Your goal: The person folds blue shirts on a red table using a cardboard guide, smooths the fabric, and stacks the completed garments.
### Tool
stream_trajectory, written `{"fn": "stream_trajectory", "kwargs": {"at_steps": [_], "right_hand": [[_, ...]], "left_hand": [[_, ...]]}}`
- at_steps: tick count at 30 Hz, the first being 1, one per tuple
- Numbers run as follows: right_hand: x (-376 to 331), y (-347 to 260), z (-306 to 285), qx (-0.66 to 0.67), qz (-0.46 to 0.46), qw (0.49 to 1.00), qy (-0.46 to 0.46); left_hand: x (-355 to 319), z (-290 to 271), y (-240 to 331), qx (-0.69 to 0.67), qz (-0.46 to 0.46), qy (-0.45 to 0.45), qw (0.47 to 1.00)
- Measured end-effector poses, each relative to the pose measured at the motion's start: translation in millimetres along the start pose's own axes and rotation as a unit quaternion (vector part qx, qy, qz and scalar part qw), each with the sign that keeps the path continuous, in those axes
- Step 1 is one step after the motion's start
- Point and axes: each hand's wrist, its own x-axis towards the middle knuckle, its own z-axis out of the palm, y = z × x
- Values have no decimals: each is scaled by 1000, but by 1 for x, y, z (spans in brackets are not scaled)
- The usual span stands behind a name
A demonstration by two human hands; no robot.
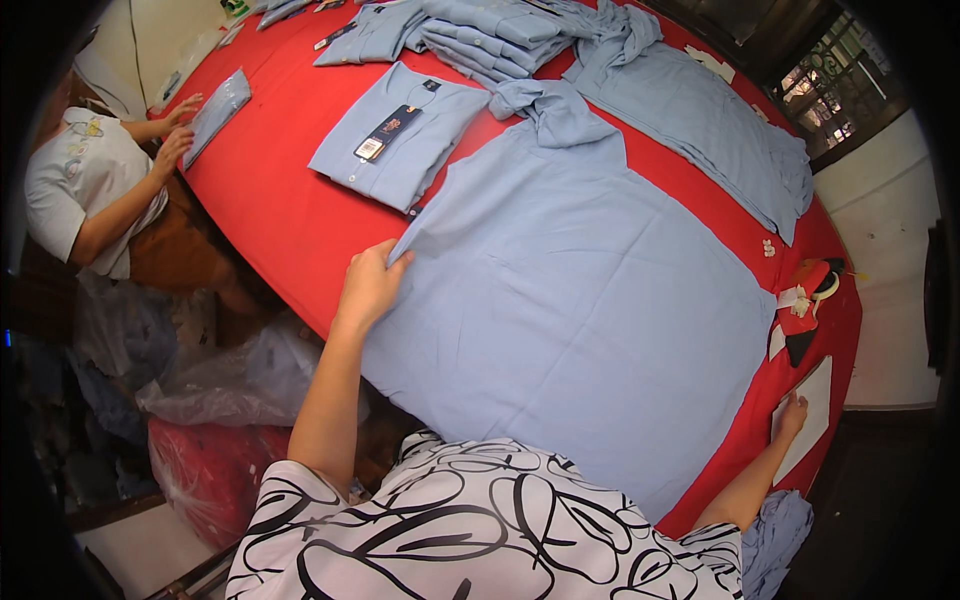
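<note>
2 forearms [328, 410] wide apart; left hand [374, 284] forward in a pinch; right hand [792, 416] out sideways.

The spread shirt [570, 310] is matt, creased cloth.

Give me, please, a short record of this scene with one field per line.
Left hand: grips the left edge of the spread blue shirt
Right hand: on the white sheet
Surface: red cloth
Beyond the spread shirt: folded shirt with dark tag; stack of folded shirts
Co-worker: at left, hands at a folded blue packet
</note>
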Motion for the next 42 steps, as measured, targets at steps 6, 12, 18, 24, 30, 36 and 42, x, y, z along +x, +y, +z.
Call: {"fn": "stream_trajectory", "kwargs": {"at_steps": [6, 12, 18, 24, 30, 36, 42], "right_hand": [[-30, -39, -9, -28, 29, 999, 12], [-2, 4, -14, -26, 1, 999, 20], [-26, -36, -5, -27, 25, 999, -1], [-22, -22, -8, -35, 24, 999, 17], [-13, -16, 0, -55, 19, 998, 18], [-29, -42, -3, -87, 79, 993, 29], [-40, -56, -11, -65, 87, 994, 24]], "left_hand": [[2, -10, 6, -106, 3, -26, 994], [4, 15, 0, 187, 178, 71, 964], [-11, 31, -23, 293, 263, 142, 908], [-36, 33, -10, 249, 286, 182, 907], [-52, 52, -30, 204, 274, 127, 931], [-53, 33, -20, 212, 243, 74, 944], [-33, -5, -22, 92, 153, 36, 983]]}}
